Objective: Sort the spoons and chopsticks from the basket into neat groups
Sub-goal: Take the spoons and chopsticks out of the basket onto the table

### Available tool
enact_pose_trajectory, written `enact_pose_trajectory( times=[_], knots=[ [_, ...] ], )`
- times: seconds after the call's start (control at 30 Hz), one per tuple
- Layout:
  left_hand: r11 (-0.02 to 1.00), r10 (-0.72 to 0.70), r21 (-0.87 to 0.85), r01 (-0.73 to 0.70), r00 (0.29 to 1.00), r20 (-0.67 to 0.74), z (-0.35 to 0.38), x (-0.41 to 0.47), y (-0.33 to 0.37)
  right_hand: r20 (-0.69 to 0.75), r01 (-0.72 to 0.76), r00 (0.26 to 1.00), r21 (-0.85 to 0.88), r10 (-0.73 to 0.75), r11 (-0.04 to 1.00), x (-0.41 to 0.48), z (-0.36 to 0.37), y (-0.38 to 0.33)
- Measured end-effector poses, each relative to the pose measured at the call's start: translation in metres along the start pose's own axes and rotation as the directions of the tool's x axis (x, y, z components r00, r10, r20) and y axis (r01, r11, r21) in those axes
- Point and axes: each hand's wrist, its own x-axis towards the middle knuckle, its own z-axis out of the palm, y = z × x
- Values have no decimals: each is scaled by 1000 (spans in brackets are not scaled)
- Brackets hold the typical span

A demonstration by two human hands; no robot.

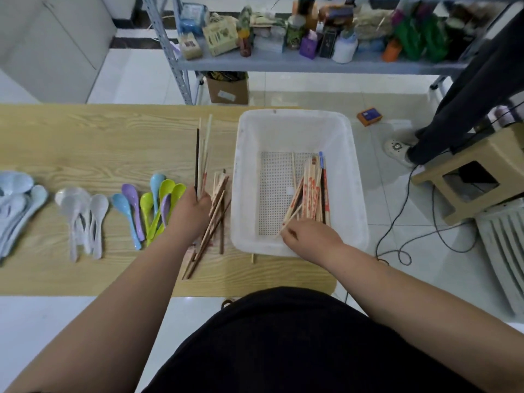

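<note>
A white basket point(351, 171) stands on the right end of the wooden table point(99, 143). Several wooden chopsticks point(313, 191) with red print lie inside it. My right hand point(310, 235) reaches into the basket and pinches a pair of light chopsticks point(292, 217) at their near ends. My left hand point(192, 208) grips a bundle of chopsticks point(202, 154), one of them black, pointing away from me. Brown chopsticks point(218, 219) lie in a loose pile beside that hand. Left of them lie coloured spoons point(150, 205), white spoons point(82, 217) and pale blue spoons point(14, 205).
A metal shelf point(283, 62) full of boxes and bottles stands behind the table. A cardboard box point(226, 89) sits under it. Right of the table are a plastic stool point(467, 177), cables point(411, 236) on the floor and a standing person's leg point(453, 109).
</note>
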Motion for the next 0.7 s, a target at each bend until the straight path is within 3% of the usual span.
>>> enact_pose_trajectory(
  times=[0.07, 0.17, 0.3, 0.53, 0.7],
  knots=[
    [998, -59, 5, 59, 997, 57, -4, -1, -29, -40, -28, 999, 7, 28, 1000, -1, 2, -1],
    [986, -113, 144, 88, 978, 173, 0, -2, -59, -83, -53, 995, 35, 56, 998, -5, 1, -4],
    [962, -119, 266, 54, 965, 232, 10, 7, -67, -104, -99, 989, 34, 102, 995, -7, 5, -5],
    [870, 39, 435, -231, 913, 406, 18, -3, -78, -92, -160, 983, 24, 161, 987, -8, 5, -10],
    [725, 111, 550, -413, 860, 499, 26, -8, -95, -89, -153, 984, 10, 153, 988, -8, 6, -11]
  ],
)
